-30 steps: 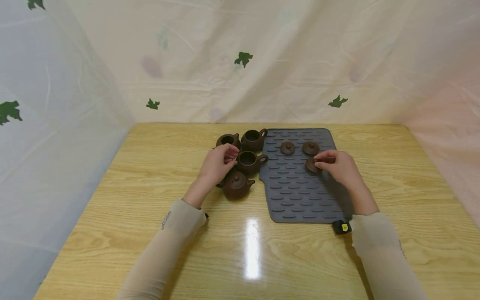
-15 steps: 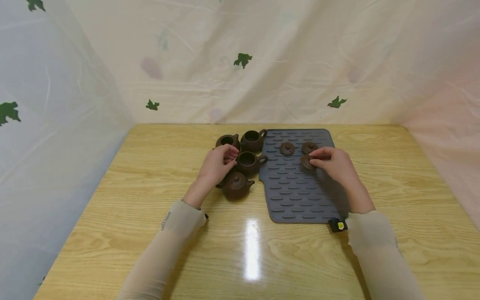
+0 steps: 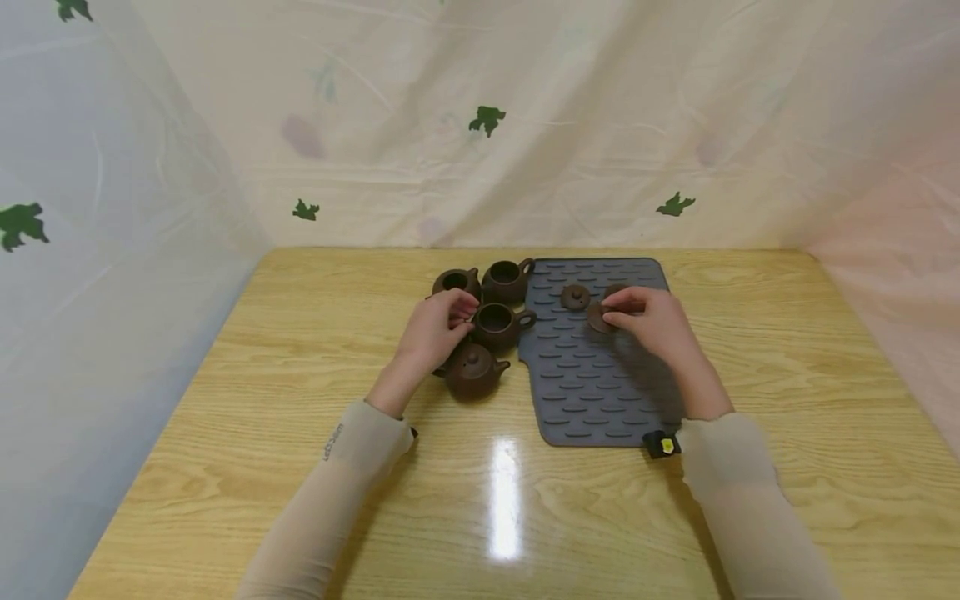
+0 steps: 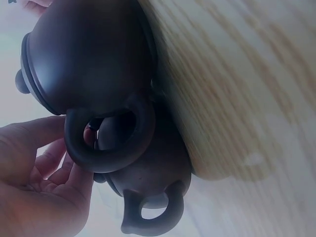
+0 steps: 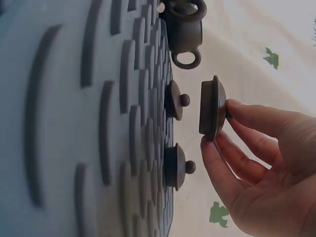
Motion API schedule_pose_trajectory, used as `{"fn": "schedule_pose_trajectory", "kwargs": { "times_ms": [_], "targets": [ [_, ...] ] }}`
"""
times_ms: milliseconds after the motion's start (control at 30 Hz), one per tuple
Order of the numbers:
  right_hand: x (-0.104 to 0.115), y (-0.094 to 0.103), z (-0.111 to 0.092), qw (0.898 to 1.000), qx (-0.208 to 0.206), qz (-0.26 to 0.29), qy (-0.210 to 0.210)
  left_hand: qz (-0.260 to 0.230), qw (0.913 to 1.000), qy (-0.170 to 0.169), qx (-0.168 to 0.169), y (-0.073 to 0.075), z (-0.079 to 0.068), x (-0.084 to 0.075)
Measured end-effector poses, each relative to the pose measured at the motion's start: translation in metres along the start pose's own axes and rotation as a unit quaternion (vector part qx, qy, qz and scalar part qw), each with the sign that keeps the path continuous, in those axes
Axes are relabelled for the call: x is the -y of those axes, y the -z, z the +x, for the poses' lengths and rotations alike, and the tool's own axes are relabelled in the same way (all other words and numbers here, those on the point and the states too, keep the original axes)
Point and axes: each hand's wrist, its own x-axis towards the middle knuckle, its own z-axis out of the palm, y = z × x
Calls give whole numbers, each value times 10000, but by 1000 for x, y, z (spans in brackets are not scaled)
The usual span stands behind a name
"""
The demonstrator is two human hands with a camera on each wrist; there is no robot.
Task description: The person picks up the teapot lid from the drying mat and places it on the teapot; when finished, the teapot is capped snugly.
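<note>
My right hand point(image 3: 654, 323) pinches a brown teapot lid point(image 5: 212, 109) by its knob, off the grey ridged mat point(image 3: 585, 392). Two more lids, one a knobbed lid point(image 3: 575, 297), sit on the mat; the other is partly behind my fingers. My left hand point(image 3: 431, 329) is curled at the left side of the middle lidless teapot point(image 3: 497, 323), whose handle points right. I cannot tell whether its fingers grip that pot. Just below the hand is the lidded teapot point(image 3: 472, 372), its handle point(image 4: 106, 165) close beside the fingers in the left wrist view.
Behind stand two more lidless teapots, one back-left pot point(image 3: 454, 282) and one back-right pot point(image 3: 506, 280). The four brown pots cluster against the mat's left edge. The wooden table point(image 3: 300, 367) ends at a pale curtain point(image 3: 390, 167).
My right hand has moved left over the mat with the lid, now partly covering the back-right lid. The left hand and the teapots have stayed put.
</note>
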Motion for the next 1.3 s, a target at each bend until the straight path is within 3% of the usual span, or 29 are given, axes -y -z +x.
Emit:
{"fn": "schedule_pose_trajectory", "kwargs": {
  "times_ms": [600,1300],
  "targets": [
    [27,-17,7,9997,149,150,112,573,9983,-100,-55,-3,2,-1],
    [56,-45,19,9971,306,584,385,437,9989,-116,-114,-3,1,3]
  ]
}}
